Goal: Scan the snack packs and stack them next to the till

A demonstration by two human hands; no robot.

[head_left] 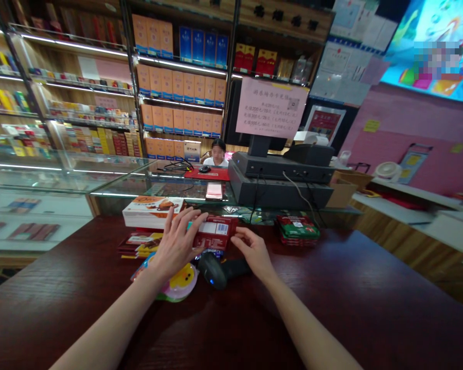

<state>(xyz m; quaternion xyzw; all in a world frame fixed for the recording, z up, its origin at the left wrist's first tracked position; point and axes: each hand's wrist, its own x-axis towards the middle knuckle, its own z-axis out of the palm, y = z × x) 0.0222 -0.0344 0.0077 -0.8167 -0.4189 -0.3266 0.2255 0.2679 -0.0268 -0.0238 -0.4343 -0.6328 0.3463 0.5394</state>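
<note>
We are holding our left hand (179, 239) over the left end of a red package (218, 235), its fingers spreading open. This package is lying just behind the black scanner (216, 272). Our right hand (252, 249) is bending its fingers loosely at the package's right edge; we cannot tell if they are gripping. A white box (146, 213) is sitting behind the scanner, to the left; green packs (303, 227) are lying behind, to the right.
</note>
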